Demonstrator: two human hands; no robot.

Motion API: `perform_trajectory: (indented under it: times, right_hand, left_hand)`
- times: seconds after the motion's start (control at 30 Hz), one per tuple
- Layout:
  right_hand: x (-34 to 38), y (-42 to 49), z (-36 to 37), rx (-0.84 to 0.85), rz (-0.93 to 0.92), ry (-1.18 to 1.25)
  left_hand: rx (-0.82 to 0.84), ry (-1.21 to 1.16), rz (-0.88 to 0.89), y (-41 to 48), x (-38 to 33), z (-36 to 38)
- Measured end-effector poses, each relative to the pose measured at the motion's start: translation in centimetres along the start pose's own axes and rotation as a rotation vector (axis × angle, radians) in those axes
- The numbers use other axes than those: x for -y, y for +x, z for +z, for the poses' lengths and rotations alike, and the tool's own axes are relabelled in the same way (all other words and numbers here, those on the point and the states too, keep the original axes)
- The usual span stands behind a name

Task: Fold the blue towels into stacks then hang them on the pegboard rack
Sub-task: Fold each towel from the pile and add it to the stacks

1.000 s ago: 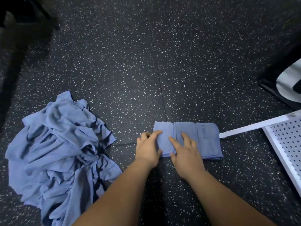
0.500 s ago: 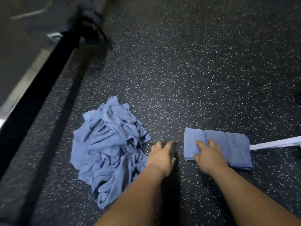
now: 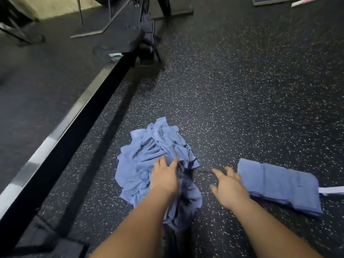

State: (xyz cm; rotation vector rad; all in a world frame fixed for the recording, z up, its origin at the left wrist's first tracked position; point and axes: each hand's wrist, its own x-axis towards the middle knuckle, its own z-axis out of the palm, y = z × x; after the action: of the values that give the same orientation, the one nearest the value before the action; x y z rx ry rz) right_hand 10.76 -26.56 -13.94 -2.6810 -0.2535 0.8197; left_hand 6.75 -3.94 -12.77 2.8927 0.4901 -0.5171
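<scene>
Looks down on a dark rubber floor [image 3: 242, 86] flecked with white, a thin seam [image 3: 250, 135] between tiles at the right. Takes in a black beam with a silvery edge strip [image 3: 74, 116] slanting from lower left toward upper centre, a smooth dark surface [image 3: 37, 81] left of it, black metal equipment legs [image 3: 149, 30] at its far end. Catches a lit tan wall patch [image 3: 46, 6] at top left, a dark mat [image 3: 270, 1] at top right.

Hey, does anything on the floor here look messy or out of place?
The pile of blue towels lies crumpled in a loose, unfolded heap on the speckled floor, under the left hand. The folded stack beside it looks neat. Nothing appears spilled or damaged.
</scene>
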Motion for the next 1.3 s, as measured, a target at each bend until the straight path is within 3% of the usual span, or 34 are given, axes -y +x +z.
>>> perform_trajectory:
  times: [0.33, 0.57, 0.8, 0.97, 1.3]
  right_hand:
    - [-0.5, 2.3, 1.6, 0.031, 0.030, -0.041]
    - [1.1, 3.0, -0.8, 0.033, 0.057, -0.006]
    - [5.6, -0.5, -5.4, -0.026, -0.056, 0.042]
    - [9.3, -6.0, -8.7, -0.060, -0.172, 0.079]
    - [13.5, -16.8, -15.1, -0.301, -0.399, 0.528]
  left_hand:
    - [0.033, 0.107, -0.014, 6.1, 0.8, -0.4]
    - [-0.303, 0.002, -0.017, 4.6, 4.2, -4.0]
    - [-0.478, -0.156, 0.002, 0.1, 7.5, -10.2]
    - [-0.555, -0.246, 0.123, -4.1, 7.9, -15.2]
    - [-0.672, -0.633, 0.305, -11.8, 2.8, -23.8]
